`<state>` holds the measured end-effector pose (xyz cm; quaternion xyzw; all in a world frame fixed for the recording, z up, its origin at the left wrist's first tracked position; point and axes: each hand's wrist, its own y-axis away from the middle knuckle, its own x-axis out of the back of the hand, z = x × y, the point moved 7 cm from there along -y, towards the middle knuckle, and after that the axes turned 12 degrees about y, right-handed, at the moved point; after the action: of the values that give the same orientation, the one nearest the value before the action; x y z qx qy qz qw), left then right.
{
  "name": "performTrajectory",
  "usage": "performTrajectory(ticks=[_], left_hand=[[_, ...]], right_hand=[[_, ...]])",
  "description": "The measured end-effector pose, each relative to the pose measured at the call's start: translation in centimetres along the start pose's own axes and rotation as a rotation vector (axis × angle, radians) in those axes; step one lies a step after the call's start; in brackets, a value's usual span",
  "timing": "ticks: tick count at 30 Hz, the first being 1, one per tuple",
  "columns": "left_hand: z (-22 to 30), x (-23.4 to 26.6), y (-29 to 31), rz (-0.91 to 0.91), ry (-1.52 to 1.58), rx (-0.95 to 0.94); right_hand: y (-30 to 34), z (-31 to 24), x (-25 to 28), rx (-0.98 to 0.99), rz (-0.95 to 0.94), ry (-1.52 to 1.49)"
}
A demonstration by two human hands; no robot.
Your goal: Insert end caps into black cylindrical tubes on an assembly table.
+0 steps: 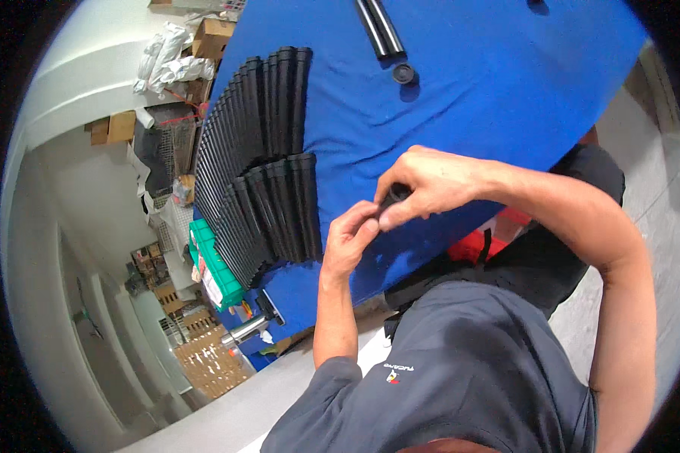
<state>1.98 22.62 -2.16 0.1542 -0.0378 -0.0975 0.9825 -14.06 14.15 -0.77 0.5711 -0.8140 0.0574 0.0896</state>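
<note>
Both of my hands meet over the near part of the blue-covered table. My right hand (pixel 434 181) curls its fingers round a small black round part (pixel 400 192), which looks like a cap or end ring; the fingers cover much of it. From the other side, the thumb and fingertips of my left hand (pixel 347 240) pinch the same part. To the left of my hands lie many black tubes (pixel 279 98), side by side in two overlapping rows. Beyond my hands are two loose black tubes (pixel 379 30) and a round black cap (pixel 403 73) beside their near ends.
A green crate (pixel 215 264) stands at the table's left edge, by a silver cylinder (pixel 245 331). Cardboard boxes (pixel 211 38) and white plastic wrapping (pixel 162 57) are piled beyond that side. Something red (pixel 472 245) shows under the near table edge.
</note>
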Motion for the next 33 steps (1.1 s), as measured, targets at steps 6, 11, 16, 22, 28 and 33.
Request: performTrajectory(ticks=[6,11,16,22,28,33], left_hand=[[5.5,-2.9,-2.3,0.535,-0.472,-0.622],[0.8,-6.4,-8.9,0.116,0.677,-0.123],[0.8,-5.2,-13.8,-0.124,1.046,-0.289],[-0.1,-4.5,-15.5,-0.112,1.31,-0.282],[0.0,-4.2,-15.0,-0.116,1.276,-0.308],[0.3,-4.4,-15.1,-0.117,1.331,-0.329]], right_hand=[[2.7,0.8,6.9,-0.079,0.695,0.103],[3.2,3.1,7.8,-0.13,0.778,-0.263],[1.5,3.8,6.0,-0.104,0.558,-0.418],[6.9,-0.3,14.6,-0.234,1.059,0.601],[2.0,1.2,11.6,-0.121,0.739,1.115],[0.6,3.4,11.3,-0.217,0.615,1.288]])
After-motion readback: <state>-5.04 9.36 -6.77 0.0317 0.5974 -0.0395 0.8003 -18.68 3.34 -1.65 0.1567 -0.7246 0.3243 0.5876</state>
